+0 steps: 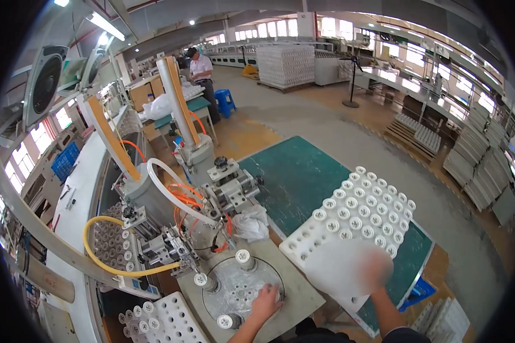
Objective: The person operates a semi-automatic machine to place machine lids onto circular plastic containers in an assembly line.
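Observation:
My left hand point(265, 302) is at the right side of a round metal turntable point(234, 294), its fingers curled around a white cylindrical part at the rim, mostly hidden by the hand. Three similar white round-topped parts stand upright in holders on the turntable: a far one point(245, 256), a left one point(201, 279) and a near one point(226, 322). Over the near end of a white foam tray point(296, 247), my right hand point(375, 271) is smeared, so its fingers and anything in them cannot be made out. Rows of white parts point(367, 212) fill the tray's far portion.
A machine head point(232, 191) with orange hoses and a yellow hose point(91, 246) stands beyond the turntable. Another foam tray point(177, 320) with parts is at the lower left. The right-hand tray rests on a green tabletop point(294, 166). A person point(200, 71) stands farther back.

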Demonstrator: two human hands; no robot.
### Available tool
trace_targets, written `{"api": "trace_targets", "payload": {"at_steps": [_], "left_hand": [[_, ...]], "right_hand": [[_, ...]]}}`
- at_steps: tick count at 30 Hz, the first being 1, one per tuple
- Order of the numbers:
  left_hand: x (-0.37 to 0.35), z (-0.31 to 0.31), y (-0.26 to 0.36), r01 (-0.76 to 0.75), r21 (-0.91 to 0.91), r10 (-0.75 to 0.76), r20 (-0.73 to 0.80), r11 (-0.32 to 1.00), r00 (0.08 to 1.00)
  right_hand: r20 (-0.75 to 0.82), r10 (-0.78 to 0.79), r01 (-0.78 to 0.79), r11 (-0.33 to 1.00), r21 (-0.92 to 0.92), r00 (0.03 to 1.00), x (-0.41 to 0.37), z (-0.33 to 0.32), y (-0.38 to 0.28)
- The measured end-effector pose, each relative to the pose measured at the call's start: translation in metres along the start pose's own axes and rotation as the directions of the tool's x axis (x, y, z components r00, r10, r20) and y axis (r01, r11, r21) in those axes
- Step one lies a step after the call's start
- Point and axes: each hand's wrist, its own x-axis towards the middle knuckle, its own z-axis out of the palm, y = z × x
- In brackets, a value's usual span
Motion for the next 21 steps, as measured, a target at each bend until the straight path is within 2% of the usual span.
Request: {"api": "trace_targets", "payload": {"at_steps": [1, 2, 4, 5, 8, 10, 12, 14, 15, 17, 18, 19, 20, 21], "left_hand": [[0.007, 0.006, 0.000, -0.028, 0.039, 0.021, 0.171, 0.999, 0.985], [0.007, 0.004, -0.001, -0.024, 0.047, 0.016, 0.163, 0.999, 0.987], [-0.004, -0.010, -0.009, -0.052, -0.021, 0.054, 0.106, 0.998, 0.993], [-0.009, -0.021, -0.008, -0.045, -0.014, 0.047, 0.109, 0.999, 0.993], [-0.016, -0.035, -0.004, 0.013, 0.004, -0.013, 0.094, 1.000, 0.995], [-0.007, -0.025, -0.007, 0.266, -0.042, -0.259, 0.125, 0.963, 0.958], [-0.006, -0.017, -0.003, 0.312, -0.098, -0.304, 0.085, 0.945, 0.949], [-0.003, -0.026, 0.021, 0.334, -0.003, -0.334, 0.004, 0.943, 0.943], [0.000, -0.025, 0.022, 0.349, -0.010, -0.349, 0.001, 0.937, 0.937], [0.000, -0.017, 0.018, 0.107, 0.033, -0.110, 0.098, 0.994, 0.989], [0.002, -0.011, 0.012, 0.090, 0.107, -0.106, 0.153, 0.990, 0.983], [0.001, -0.014, 0.010, 0.080, 0.173, -0.116, 0.210, 0.982, 0.971], [-0.005, -0.016, 0.009, 0.080, 0.167, -0.107, 0.160, 0.983, 0.981], [-0.013, -0.023, 0.008, 0.088, 0.161, -0.107, 0.112, 0.983, 0.988]], "right_hand": [[0.085, 0.013, 0.004, 0.981, -0.193, 0.996, 0.005, -0.012, 0.018], [0.081, 0.010, 0.005, 0.983, -0.182, 0.997, 0.006, -0.017, 0.028], [0.209, 0.029, 0.015, 0.978, -0.207, 0.977, 0.000, -0.019, 0.042], [0.236, -0.041, 0.086, 0.980, -0.182, 0.971, -0.003, -0.017, 0.048], [0.222, -0.072, 0.119, 0.972, -0.204, 0.972, -0.003, -0.009, 0.048], [0.247, -0.100, 0.156, 0.963, -0.219, 0.964, -0.001, -0.008, 0.057], [0.271, -0.131, 0.197, 0.953, -0.232, 0.954, 0.002, -0.011, 0.060], [0.289, -0.020, 0.065, 0.987, -0.147, 0.957, 0.017, -0.026, 0.052], [0.300, -0.033, 0.078, 0.987, -0.141, 0.953, 0.024, -0.033, 0.041], [0.239, 0.059, -0.071, 0.997, 0.040, 0.969, 0.037, -0.039, 0.005], [0.283, 0.026, -0.042, 0.998, 0.048, 0.959, 0.038, -0.033, -0.012], [0.314, -0.020, -0.050, 0.976, 0.213, 0.949, 0.036, -0.022, -0.029], [0.355, -0.069, -0.074, 0.925, 0.373, 0.932, 0.031, -0.009, -0.051], [0.407, -0.121, -0.084, 0.889, 0.451, 0.905, 0.026, 0.005, -0.078]]}}
